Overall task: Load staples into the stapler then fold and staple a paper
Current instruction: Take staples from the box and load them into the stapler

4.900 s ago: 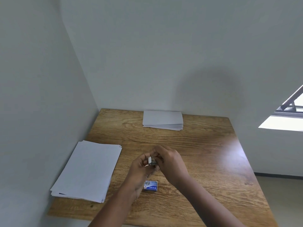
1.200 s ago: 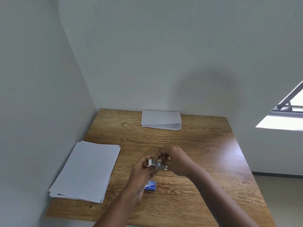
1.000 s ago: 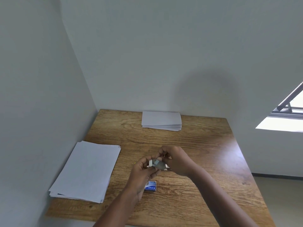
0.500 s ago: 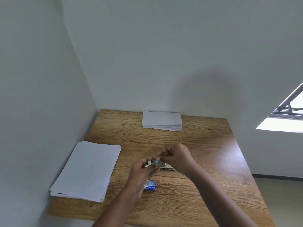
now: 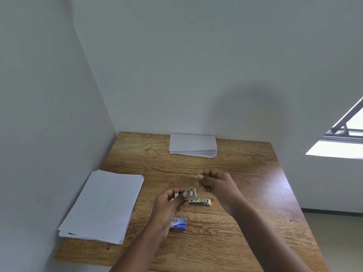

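I am holding the small stapler [image 5: 193, 196] in my left hand [image 5: 169, 205], fingers clamped on it, above the middle of the wooden table [image 5: 245, 193]. My right hand [image 5: 217, 183] is hovering just beside it, fingertips pinched together; I cannot tell if they hold staples. The staple box [image 5: 179, 223] is lying below my left hand. One paper stack [image 5: 104, 205] is sitting left, another stack [image 5: 193, 145] far back.
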